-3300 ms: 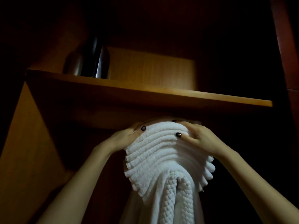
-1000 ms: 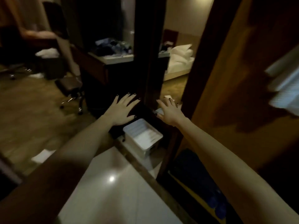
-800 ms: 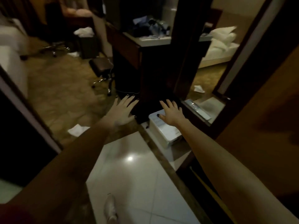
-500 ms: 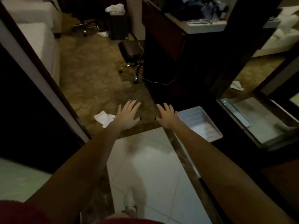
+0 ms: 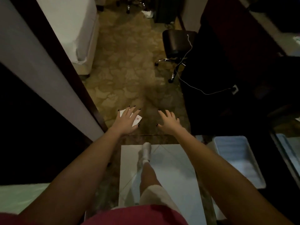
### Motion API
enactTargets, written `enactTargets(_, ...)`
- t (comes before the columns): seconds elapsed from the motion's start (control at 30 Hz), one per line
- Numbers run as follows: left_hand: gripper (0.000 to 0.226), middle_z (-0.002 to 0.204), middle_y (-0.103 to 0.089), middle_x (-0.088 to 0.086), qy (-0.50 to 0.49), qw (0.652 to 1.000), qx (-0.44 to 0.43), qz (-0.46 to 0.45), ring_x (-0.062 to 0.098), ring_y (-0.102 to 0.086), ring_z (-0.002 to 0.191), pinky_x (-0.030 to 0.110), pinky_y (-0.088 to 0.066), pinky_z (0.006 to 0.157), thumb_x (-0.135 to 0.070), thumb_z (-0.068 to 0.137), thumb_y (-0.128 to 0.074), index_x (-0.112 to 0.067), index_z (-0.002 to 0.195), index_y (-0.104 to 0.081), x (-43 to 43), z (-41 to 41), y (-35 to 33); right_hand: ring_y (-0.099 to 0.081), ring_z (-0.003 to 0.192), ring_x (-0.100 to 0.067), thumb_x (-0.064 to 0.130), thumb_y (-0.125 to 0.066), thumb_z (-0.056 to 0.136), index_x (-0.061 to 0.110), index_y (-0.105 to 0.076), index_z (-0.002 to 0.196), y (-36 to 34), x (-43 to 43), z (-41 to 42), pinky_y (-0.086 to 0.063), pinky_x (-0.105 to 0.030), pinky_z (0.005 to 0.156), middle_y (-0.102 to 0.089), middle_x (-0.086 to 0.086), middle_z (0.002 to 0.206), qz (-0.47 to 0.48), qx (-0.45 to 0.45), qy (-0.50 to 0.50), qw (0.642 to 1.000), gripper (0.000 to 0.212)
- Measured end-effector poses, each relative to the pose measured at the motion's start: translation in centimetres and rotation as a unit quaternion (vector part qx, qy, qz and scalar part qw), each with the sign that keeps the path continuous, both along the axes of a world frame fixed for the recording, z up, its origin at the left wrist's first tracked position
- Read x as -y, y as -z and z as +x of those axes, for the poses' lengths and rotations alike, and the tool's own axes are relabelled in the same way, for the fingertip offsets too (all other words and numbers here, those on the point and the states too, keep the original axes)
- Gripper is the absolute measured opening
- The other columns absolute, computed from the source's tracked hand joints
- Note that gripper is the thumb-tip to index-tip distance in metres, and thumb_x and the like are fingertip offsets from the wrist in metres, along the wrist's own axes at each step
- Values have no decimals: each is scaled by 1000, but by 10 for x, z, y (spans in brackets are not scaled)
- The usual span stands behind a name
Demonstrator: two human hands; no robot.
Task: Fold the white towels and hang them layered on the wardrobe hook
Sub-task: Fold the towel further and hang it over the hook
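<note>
The left hand [image 5: 127, 121] and right hand [image 5: 169, 122] reach forward over the carpet [image 5: 126, 62] edge, fingers spread, holding nothing; no white towel or wardrobe hook is in view. Fetching another towel likely means crossing the carpet; step clear of the white cable [image 5: 207, 94] by the stool [image 5: 175, 41], far right.

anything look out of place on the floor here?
Yes. A flat white paper scrap with a reddish mark lies loose on the patterned brown carpet, partly behind the open left hand. A crumpled white scrap lies farther off by the dark bin. A thin white cable trails over the black stool.
</note>
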State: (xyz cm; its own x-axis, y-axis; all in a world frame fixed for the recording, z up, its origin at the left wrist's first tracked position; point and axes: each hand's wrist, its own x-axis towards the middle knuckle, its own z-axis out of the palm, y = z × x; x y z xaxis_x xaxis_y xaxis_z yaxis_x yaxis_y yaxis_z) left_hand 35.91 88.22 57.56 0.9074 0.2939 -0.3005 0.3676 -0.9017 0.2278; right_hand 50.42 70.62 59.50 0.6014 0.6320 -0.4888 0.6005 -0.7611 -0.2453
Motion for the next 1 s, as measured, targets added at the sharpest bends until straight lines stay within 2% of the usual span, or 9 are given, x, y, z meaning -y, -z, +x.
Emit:
enactTargets(0.2, 72, 164, -4, 1, -64, 997, -26, -40, 22, -1, 150, 58, -7, 116, -47, 98, -46, -28, 156, -7, -91, 76, 54, -1, 151, -35, 45, -47, 99, 30, -8, 156, 59, -106, 91, -8, -58, 118, -5, -8, 165, -28, -41, -19, 999, 71)
enactTargets(0.47, 72, 164, -3, 0, -40, 992, -104, -58, 23, -2, 151, 60, -10, 116, -48, 99, -44, -26, 156, -6, -211, 170, 161, -7, 150, -33, 41, -49, 99, 27, -11, 156, 164, -219, 196, -14, -54, 118, -10, -6, 164, -64, -108, -31, 992, 70)
enactTargets(0.63, 71, 165, -3, 2, -1, 991, -127, -48, 24, -3, 151, 59, -10, 116, -48, 99, -43, -26, 156, -7, -265, 222, 283, -7, 150, -33, 39, -48, 101, 25, -11, 157, 282, -280, 247, -14, -55, 118, -10, -7, 164, -81, -105, -72, 989, 68)
enactTargets(0.77, 70, 165, -3, 2, -8, 990, -128, -52, 22, -2, 151, 56, -6, 118, -48, 99, -42, -26, 156, -8, -297, 250, 406, -7, 150, -33, 37, -49, 100, 24, -14, 157, 404, -319, 268, -15, -54, 118, -11, -7, 164, -84, -100, -73, 989, 68)
enactTargets(0.87, 71, 164, -10, 4, -83, 987, -102, -95, 22, -8, 150, 54, -12, 118, -46, 99, -45, -22, 156, -11, -310, 257, 503, -11, 149, -33, 36, -52, 99, 23, -15, 157, 501, -338, 273, -19, -53, 118, -15, -8, 163, -80, -120, -48, 988, 69)
enactTargets(0.93, 71, 162, -18, 8, -184, 970, -60, -145, 26, -17, 148, 50, -21, 118, -43, 99, -49, -16, 155, -15, -315, 257, 565, -19, 146, -34, 33, -54, 99, 21, -17, 156, 564, -346, 275, -25, -52, 117, -20, -11, 160, -63, -142, 1, 988, 70)
enactTargets(1.0, 70, 159, -24, 11, -241, 953, -43, -178, 28, -22, 146, 45, -23, 118, -41, 98, -52, -12, 154, -20, -314, 253, 624, -24, 144, -34, 30, -55, 99, 19, -20, 155, 623, -345, 273, -30, -51, 115, -26, -13, 158, -55, -157, 50, 985, 68)
